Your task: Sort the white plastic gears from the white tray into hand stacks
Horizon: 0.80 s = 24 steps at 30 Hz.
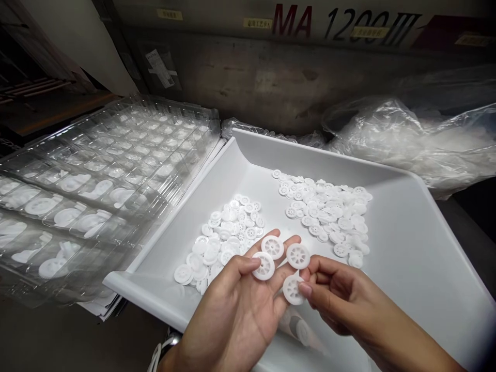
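My left hand [244, 315] is palm up, its thumb pressing one white spoked plastic wheel [263, 269]. A second wheel [272, 248] rests against its fingers. My right hand [343, 294] pinches a third wheel [292, 290] between thumb and fingers, and another wheel [298, 256] sits just above that pinch. Thin white plastic appears between some of these wheels, but I cannot tell how they are joined. Both hands are over a pale grey tray [395, 206]. Behind them lie a left pile of similar wheels [228, 232] and a right pile [333, 212].
Stacked clear compartment trays [116, 165] with white parts inside stand left of the grey tray. A clear plastic bag [422, 139] with white contents lies at the back right. A machine panel [263, 77] marked "MA 1200 III" rises behind.
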Motion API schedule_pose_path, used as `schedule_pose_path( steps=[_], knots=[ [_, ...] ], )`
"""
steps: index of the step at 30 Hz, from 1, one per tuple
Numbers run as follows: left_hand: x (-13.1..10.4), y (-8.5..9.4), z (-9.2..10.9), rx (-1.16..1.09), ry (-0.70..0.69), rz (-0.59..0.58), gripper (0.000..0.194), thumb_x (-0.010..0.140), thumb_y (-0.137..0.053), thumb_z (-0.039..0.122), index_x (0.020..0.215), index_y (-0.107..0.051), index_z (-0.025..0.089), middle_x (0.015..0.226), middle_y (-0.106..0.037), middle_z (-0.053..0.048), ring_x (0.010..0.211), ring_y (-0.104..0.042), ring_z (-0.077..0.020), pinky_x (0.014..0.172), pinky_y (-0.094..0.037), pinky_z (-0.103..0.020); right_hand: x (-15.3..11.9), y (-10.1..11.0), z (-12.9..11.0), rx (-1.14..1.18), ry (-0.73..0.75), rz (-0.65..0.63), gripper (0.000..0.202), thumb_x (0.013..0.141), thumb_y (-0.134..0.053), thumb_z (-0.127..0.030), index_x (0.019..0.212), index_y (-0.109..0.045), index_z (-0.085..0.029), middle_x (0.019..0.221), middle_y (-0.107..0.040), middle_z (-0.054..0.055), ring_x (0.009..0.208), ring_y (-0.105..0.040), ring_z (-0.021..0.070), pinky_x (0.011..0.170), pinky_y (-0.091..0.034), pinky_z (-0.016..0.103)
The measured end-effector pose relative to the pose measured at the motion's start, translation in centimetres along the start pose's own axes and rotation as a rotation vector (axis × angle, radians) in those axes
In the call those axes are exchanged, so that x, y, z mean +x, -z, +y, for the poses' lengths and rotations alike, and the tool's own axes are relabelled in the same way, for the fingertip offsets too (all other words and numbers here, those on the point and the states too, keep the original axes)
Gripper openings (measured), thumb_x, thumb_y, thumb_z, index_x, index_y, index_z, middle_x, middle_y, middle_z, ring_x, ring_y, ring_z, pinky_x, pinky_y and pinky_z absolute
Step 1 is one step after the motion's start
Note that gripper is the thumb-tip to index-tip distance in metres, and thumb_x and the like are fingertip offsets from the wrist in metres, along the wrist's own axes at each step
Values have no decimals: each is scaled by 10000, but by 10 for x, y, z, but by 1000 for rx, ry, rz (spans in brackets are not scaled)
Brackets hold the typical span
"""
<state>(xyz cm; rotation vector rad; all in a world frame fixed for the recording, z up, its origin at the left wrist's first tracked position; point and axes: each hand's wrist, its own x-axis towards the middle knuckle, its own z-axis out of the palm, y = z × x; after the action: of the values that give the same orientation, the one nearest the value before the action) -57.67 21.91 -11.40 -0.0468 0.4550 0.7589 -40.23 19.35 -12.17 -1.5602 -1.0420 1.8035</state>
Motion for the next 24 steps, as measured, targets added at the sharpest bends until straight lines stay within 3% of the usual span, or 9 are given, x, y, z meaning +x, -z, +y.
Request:
schedule_pose_path(
  steps=[6, 13, 19, 24],
  knots=[
    [1, -3, 2, -25, 5, 11, 594, 899, -383, 181, 1478, -266, 123, 1486, -465, -152, 1367, -445, -277, 1171, -307, -437, -5, 3, 0, -97, 100, -4, 340, 872, -636, -517, 790, -513, -211, 676, -396, -62, 547, -229, 67, 462, -210, 201],
    [2, -4, 2, -57, 17, 36, 564, 891, -409, 173, 1446, -317, 149, 1428, -533, -133, 1353, -467, -251, 1184, -289, -425, -10, 11, 2, -308, 284, 191, 206, 942, -526, -498, 950, -515, -292, 843, -547, -10, 796, -526, 139, 620, -448, 209],
    [-1, -4, 2, -84, 60, 41, 533, 895, -411, 179, 1423, -343, 157, 1434, -518, -130, 1367, -450, -215, 1183, -294, -389, -14, 14, 5, -538, 521, 300, 260, 937, -572, -399, 1162, -451, -346, 830, -522, -26, 733, -575, 114, 614, -523, 177],
    [1, -4, 3, -52, 64, -4, 519, 890, -416, 184, 1406, -368, 142, 1444, -492, -137, 1437, -332, -242, 1220, -168, -386, -16, 14, 6, -933, 796, 156, 408, 918, -602, -248, 1291, -438, -273, 973, -501, 23, 805, -556, 104, 673, -505, 192]
  ],
)
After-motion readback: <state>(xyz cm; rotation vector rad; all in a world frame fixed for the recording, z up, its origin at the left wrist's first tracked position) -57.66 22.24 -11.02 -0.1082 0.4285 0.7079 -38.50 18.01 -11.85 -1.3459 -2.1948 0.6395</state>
